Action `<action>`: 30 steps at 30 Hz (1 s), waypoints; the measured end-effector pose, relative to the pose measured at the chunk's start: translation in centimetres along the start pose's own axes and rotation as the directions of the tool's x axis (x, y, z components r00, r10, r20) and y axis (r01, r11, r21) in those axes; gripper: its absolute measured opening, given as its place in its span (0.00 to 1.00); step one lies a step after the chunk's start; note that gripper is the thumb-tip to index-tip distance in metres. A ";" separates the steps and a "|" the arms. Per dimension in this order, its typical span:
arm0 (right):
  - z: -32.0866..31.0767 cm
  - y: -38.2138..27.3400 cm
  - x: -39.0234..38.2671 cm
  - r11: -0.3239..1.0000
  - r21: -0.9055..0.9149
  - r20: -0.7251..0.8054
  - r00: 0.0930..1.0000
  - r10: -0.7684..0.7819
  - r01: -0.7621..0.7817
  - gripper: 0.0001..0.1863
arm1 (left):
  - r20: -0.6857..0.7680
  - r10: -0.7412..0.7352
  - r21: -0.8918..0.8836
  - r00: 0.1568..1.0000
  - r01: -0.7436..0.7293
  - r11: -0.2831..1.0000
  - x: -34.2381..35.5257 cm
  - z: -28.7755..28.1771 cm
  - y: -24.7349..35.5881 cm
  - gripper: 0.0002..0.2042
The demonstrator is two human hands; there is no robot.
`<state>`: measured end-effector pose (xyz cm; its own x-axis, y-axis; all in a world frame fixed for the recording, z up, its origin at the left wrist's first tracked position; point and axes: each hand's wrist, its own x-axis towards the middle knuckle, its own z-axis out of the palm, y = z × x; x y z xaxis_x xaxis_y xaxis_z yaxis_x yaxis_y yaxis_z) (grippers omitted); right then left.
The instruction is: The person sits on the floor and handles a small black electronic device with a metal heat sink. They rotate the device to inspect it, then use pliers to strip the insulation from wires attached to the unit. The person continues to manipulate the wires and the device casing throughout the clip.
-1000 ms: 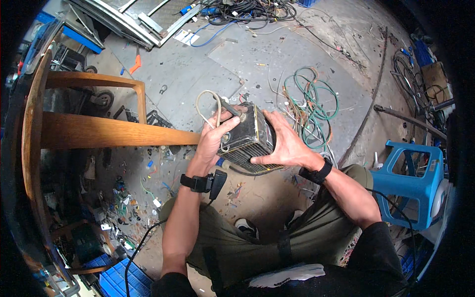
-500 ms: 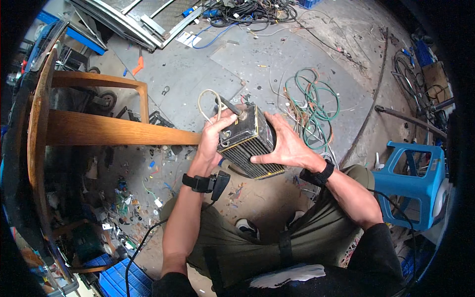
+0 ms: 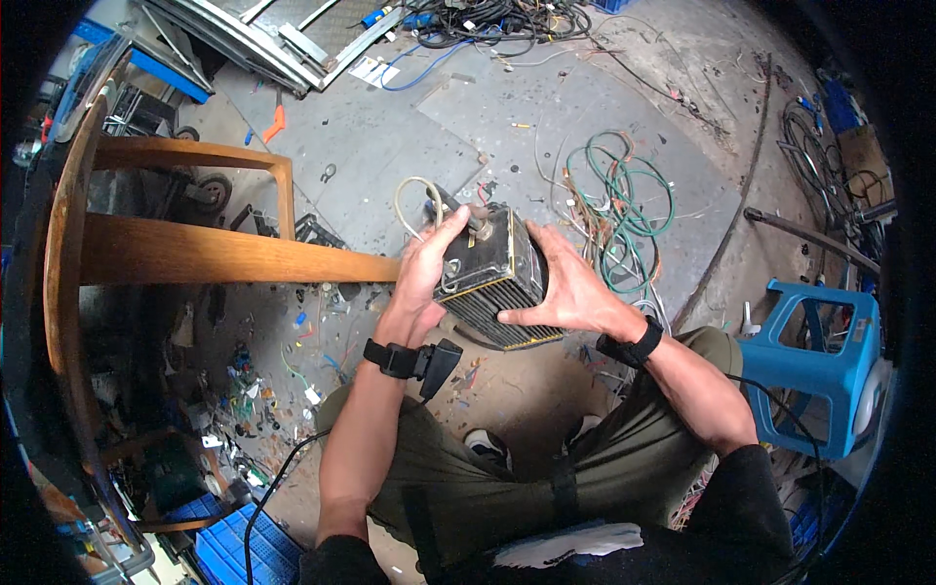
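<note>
Between my two hands, above the floor and in front of my knees, is a boxy black metal unit (image 3: 499, 314) with cooling fins and yellowish edges. My left hand (image 3: 426, 268) grips its left side, the thumb lying along the top by a round fitting. From that end a thick black cable and a pale looped cord (image 3: 402, 200) come out. My right hand (image 3: 577, 288) is wrapped round the right side, its thumb across the fins and its fingers over the far side. The undersides of the unit and several fingertips are hidden.
A wooden chair (image 3: 244, 252) stands at the left. Coiled green wires (image 3: 624, 210) lie ahead on the right, and a heap of black cables (image 3: 497, 24) at the back. A blue plastic stool (image 3: 814, 366) is at my right; scraps litter the floor at left, near a blue crate (image 3: 249, 551).
The finned unit has shifted slightly to the right and turned a little in my hands. My left thumb has slid a bit along its top. My right hand keeps its grip.
</note>
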<state>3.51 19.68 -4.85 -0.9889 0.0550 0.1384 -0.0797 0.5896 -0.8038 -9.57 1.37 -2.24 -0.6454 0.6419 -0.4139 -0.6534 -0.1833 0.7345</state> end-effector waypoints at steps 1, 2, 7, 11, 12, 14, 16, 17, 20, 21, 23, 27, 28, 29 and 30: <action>-0.2 0.2 -0.1 1.000 -0.028 0.002 1.000 -0.010 0.010 0.64 | 0.011 0.013 -0.013 1.000 -0.013 1.000 0.1 0.0 -0.2 0.15; -0.3 0.3 -0.1 0.998 -0.057 0.005 1.000 -0.021 0.021 0.64 | 0.002 0.026 -0.019 1.000 -0.026 0.999 0.0 0.2 -0.3 0.14; -1.1 0.5 0.3 0.989 -0.048 -0.050 0.989 -0.142 0.139 0.64 | 0.082 0.154 -0.002 0.985 -0.154 0.988 -0.3 0.0 -0.4 0.18; -1.7 0.9 0.2 0.994 -0.008 -0.023 0.994 -0.106 0.106 0.68 | 0.151 0.237 -0.021 0.960 -0.237 0.971 -0.4 0.9 -0.1 0.24; -1.8 1.0 0.2 0.994 -0.002 -0.023 0.994 -0.110 0.110 0.68 | 0.155 0.263 -0.027 0.952 -0.262 0.965 -0.5 1.3 0.0 0.24; -1.7 1.4 0.0 0.987 -0.039 -0.048 0.987 -0.155 0.153 0.68 | 0.165 0.276 -0.023 0.947 -0.276 0.961 -0.6 1.3 0.1 0.23; -1.7 1.6 0.0 0.962 -0.088 -0.119 0.956 -0.266 0.257 0.62 | 0.158 0.279 -0.011 0.947 -0.281 0.960 -0.4 1.6 0.2 0.22; -1.5 2.2 -0.1 0.956 -0.093 -0.137 0.947 -0.289 0.279 0.61 | 0.182 0.278 0.034 0.943 -0.289 0.957 -0.1 1.1 -0.1 0.20; -1.9 2.3 -0.3 0.961 -0.111 -0.117 0.956 -0.267 0.255 0.61 | 0.146 0.343 0.040 0.928 -0.352 0.935 0.4 1.4 -0.6 0.21; -2.0 2.2 -0.3 0.966 -0.099 -0.110 0.962 -0.249 0.239 0.62 | 0.146 0.345 0.024 0.927 -0.352 0.936 0.4 1.4 -0.7 0.21; -2.2 2.0 0.1 0.976 -0.077 -0.097 0.973 -0.211 0.204 0.62 | 0.173 0.302 -0.048 0.937 -0.298 0.953 0.5 1.1 -0.5 0.22; -1.5 1.9 0.1 0.999 0.036 -0.076 0.997 -0.014 0.016 0.66 | 0.158 0.219 -0.067 0.963 -0.211 0.975 0.3 2.0 0.6 0.31; -1.5 2.1 0.1 0.994 0.094 -0.060 0.996 0.059 -0.053 0.67 | 0.165 0.203 -0.123 0.965 -0.184 0.975 0.6 1.6 0.6 0.31; -1.3 2.4 0.1 0.981 0.151 -0.040 0.991 0.130 -0.123 0.68 | 0.174 0.187 -0.178 0.967 -0.156 0.972 0.9 1.1 0.7 0.32; -1.3 2.6 0.3 0.959 0.207 -0.017 0.980 0.199 -0.191 0.68 | 0.181 0.174 -0.231 0.968 -0.130 0.964 1.3 0.7 0.7 0.33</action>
<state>3.17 22.22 -6.14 -0.9826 0.1851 -0.0146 0.0867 0.3880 -0.9176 -10.56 2.58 -1.85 -0.6664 0.7246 -0.1757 -0.6376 -0.4317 0.6380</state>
